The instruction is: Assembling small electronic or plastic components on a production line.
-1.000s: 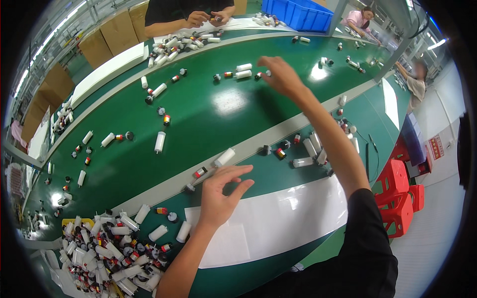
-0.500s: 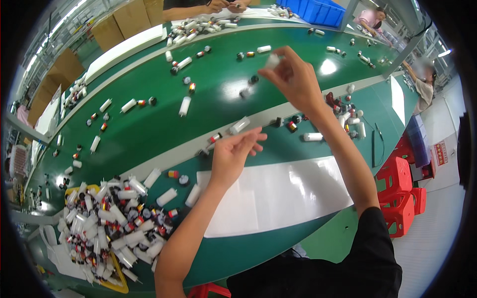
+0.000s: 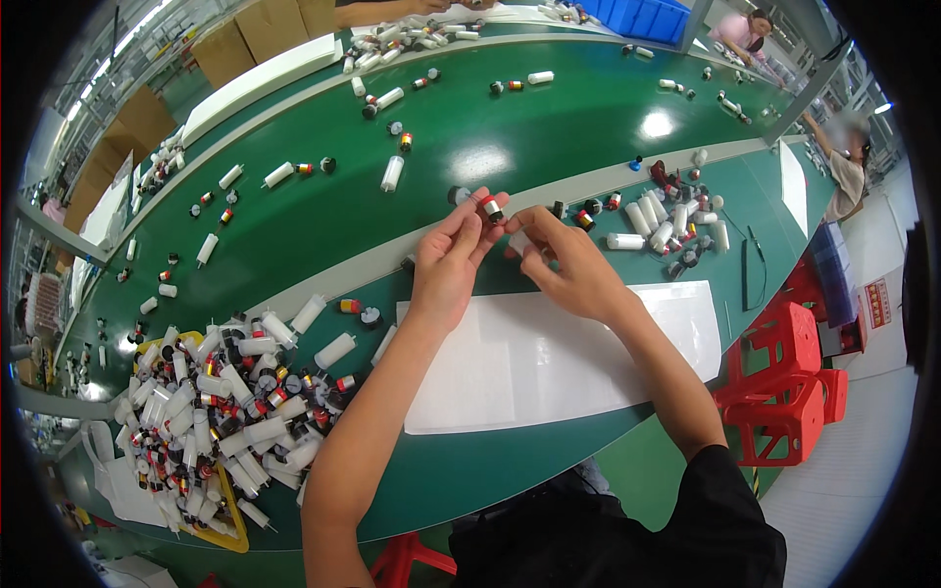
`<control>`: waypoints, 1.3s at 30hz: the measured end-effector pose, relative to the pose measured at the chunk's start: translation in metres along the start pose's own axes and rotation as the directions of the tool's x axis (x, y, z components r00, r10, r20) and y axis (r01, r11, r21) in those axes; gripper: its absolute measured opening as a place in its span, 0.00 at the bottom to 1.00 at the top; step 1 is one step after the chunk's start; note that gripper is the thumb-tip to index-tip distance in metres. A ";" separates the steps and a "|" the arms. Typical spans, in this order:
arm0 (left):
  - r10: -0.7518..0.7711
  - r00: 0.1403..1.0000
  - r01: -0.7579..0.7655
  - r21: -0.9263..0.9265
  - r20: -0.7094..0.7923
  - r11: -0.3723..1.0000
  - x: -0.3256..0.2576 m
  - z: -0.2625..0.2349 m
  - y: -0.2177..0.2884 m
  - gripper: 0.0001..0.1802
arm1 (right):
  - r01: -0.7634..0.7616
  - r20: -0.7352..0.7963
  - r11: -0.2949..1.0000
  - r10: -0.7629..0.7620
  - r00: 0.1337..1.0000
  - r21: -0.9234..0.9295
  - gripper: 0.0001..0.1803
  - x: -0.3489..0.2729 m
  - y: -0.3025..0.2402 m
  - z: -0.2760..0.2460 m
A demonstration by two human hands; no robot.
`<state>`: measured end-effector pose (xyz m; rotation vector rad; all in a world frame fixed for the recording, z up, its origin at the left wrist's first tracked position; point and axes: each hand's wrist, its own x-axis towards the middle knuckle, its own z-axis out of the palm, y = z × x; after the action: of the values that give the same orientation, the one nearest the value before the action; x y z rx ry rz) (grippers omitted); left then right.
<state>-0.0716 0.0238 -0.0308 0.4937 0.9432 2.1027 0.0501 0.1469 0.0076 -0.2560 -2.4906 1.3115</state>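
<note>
Over the belt's near edge my two hands are close together. My left hand (image 3: 449, 269) pinches a small cylindrical part (image 3: 491, 208) with a red and white band and a black end, held up on the fingertips. Just right of it, my right hand (image 3: 564, 263) has its fingers closed round a whitish piece (image 3: 520, 241), mostly hidden by them. A dark round cap (image 3: 459, 195) is seen behind the left fingertips. Below both hands lies a glossy white sheet (image 3: 549, 363). Right of my right hand is a loose group of white cylinders (image 3: 655, 218) with small black and red parts.
A yellow tray (image 3: 235, 524) at the left is heaped with white cylinders and small parts. The green belt (image 3: 323, 230) carries scattered pieces. A blue bin (image 3: 647, 20) stands at the back, red stools (image 3: 784, 421) at the right. Other people sit across and to the right.
My right hand has come down and back from over the belt to beside my left. My left hand, open before, now holds the red-banded part. The view has shifted slightly.
</note>
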 end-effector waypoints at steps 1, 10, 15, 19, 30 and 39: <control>-0.006 1.000 0.006 -0.001 0.000 1.000 0.000 -0.001 -0.001 0.19 | 0.110 -0.086 0.992 -0.105 0.991 0.055 0.17 0.001 0.005 0.004; 0.117 0.988 -0.101 0.152 -0.100 0.983 -0.004 -0.003 -0.007 0.18 | 0.253 -0.353 0.953 -0.297 0.887 -0.167 0.09 -0.005 0.003 0.010; 0.128 0.991 -0.118 0.197 -0.037 0.973 -0.006 -0.005 -0.008 0.19 | 0.130 -0.389 0.983 -0.071 0.918 0.128 0.07 -0.007 -0.002 0.011; 0.154 0.988 -0.146 0.211 -0.021 0.967 -0.007 0.003 -0.005 0.19 | 0.046 -0.376 0.986 0.017 0.926 0.160 0.08 -0.006 0.002 0.009; 0.094 0.992 -0.071 0.227 -0.089 0.971 -0.010 0.011 -0.003 0.13 | 0.133 -0.303 0.991 -0.130 0.944 -0.011 0.07 -0.011 0.004 0.003; 0.150 0.984 -0.117 0.299 -0.093 0.947 -0.005 0.001 -0.006 0.11 | 0.334 -0.103 0.835 -0.415 0.904 -0.437 0.17 -0.031 -0.032 -0.012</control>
<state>-0.0650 0.0225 -0.0350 0.6065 1.3330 2.1395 0.0829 0.1289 0.0346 0.0218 -2.4551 0.5698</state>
